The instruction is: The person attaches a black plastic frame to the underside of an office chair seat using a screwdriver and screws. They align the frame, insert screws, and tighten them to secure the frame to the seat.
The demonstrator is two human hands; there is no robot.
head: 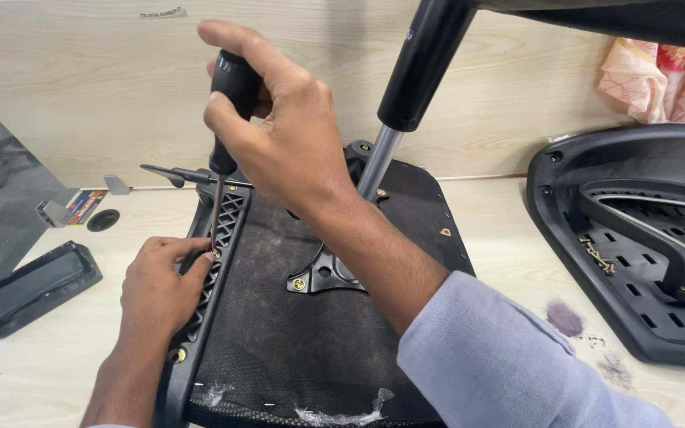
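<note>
My right hand [279,135] grips the black handle of a screwdriver [227,119] held upright, its thin shaft pointing down at the left rail of an upturned black chair seat [279,333]. My left hand [160,289] rests on that ribbed plastic rail [227,218], fingertips pinched around the screwdriver tip and a small brass screw. A brass screw [299,284] sits in the metal mounting plate at the seat's middle, from which a gas-lift cylinder [406,95] rises up and to the right.
A black plastic chair back shell [636,238] lies on the right of the light wooden table [65,357]. A black armrest pad [37,285] lies at the left. Small parts and a round black cap [103,219] lie behind it. Pink cloth [663,79] at top right.
</note>
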